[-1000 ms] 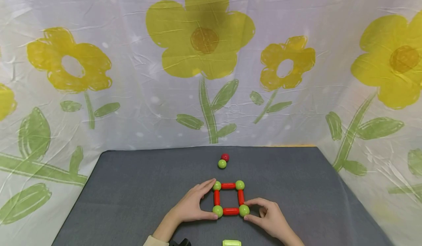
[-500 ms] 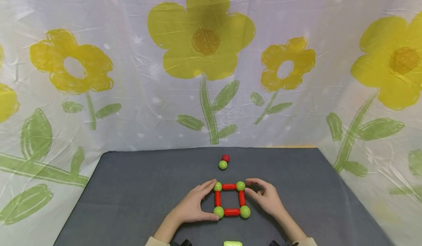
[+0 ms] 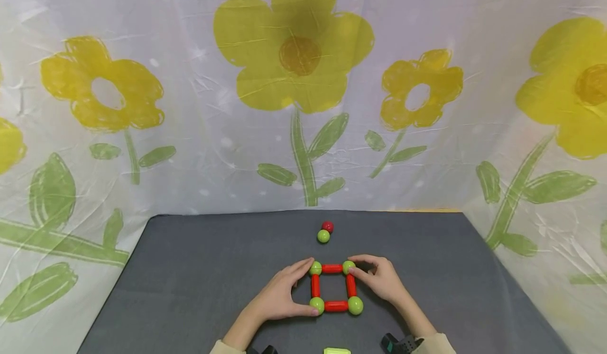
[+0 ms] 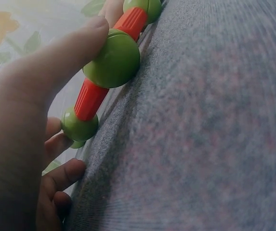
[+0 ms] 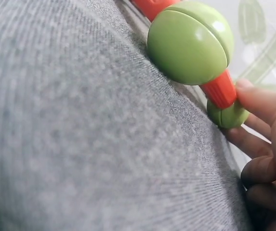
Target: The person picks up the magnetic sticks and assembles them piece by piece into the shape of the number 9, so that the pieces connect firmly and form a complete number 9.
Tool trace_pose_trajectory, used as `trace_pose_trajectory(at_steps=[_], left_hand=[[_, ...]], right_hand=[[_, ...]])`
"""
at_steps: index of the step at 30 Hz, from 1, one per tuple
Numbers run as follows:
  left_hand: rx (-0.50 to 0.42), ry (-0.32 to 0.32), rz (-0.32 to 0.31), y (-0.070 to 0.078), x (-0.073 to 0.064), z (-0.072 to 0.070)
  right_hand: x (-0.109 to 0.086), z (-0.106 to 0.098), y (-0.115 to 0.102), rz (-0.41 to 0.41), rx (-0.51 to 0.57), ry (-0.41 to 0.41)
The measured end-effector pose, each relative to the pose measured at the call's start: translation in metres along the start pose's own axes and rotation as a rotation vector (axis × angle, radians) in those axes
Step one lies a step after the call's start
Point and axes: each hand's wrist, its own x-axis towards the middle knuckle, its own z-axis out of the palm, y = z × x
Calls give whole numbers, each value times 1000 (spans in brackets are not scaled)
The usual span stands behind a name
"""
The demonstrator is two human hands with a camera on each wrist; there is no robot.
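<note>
A square of red rods point(image 3: 335, 306) joined by green balls point(image 3: 355, 305) at its corners lies flat on the dark cloth. My left hand point(image 3: 280, 294) spans its left side, thumb against the near left green ball point(image 4: 112, 60) and forefinger at the far left one point(image 4: 79, 124). At the far right corner, my right hand point(image 3: 383, 278) pinches the green ball point(image 3: 348, 267) between thumb and forefinger. In the right wrist view the thumb lies by the end of a red rod point(image 5: 220, 90), with the other fingers curled beneath.
Behind the square, a loose green ball point(image 3: 323, 236) touches a dark red ball point(image 3: 328, 227). A light green rod-like piece point(image 3: 337, 351) lies at the bottom edge of the head view. A flower-printed curtain point(image 3: 213, 185) hangs behind the dark table point(image 3: 199, 269).
My right hand has gone from the near right green ball to the far right one and now pinches it. My left hand keeps its place on the square's left side.
</note>
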Motion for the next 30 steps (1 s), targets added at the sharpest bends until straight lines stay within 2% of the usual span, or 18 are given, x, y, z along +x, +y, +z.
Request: trace_pose_trajectory(at_steps=[9,11,14,19,24,30], left_hand=[[1,-1,-4,-4,1,0],[-1,2,-9,-4,0,0],[0,3,-16,-5,0,1],[5,8,-7,-5,2,1],[8,17,2,-3,3,0],[2,27,-5,-2,1,1]], right_hand=[[0,5,-2,50,-54,45],[-1,4,-2,41,-58,15],[-6,-1,-2,2,-58,-72],[-17,-13,0,-136,-133,-190],[-22,-16,-1,-188,-187,-214],[-18,-14,-5,-175,-205,-229]])
